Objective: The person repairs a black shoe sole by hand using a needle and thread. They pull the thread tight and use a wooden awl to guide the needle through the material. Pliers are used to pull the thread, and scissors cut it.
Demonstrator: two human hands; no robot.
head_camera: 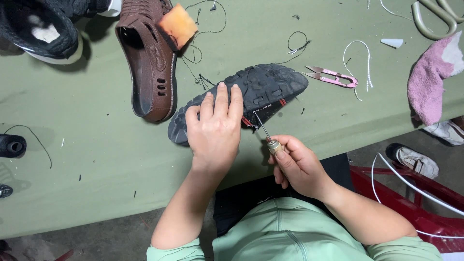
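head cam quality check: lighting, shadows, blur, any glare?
Head view: soft even light, only faint shadows beside the brown sandal and black sole; no glare on the green table; left hand, right hand and awl sharp; slight wide-angle bend at the edges.

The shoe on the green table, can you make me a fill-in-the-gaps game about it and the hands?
1. The left hand presses flat on the black shoe, which lies with its ____ facing up.
2. The right hand holds a stitching awl whose needle points at the shoe's ____.
3. The small pink thread snips lie on the ____ tablecloth.
4. An orange sponge rests on the ____ sandal.

Missing words: sole; edge; green; brown
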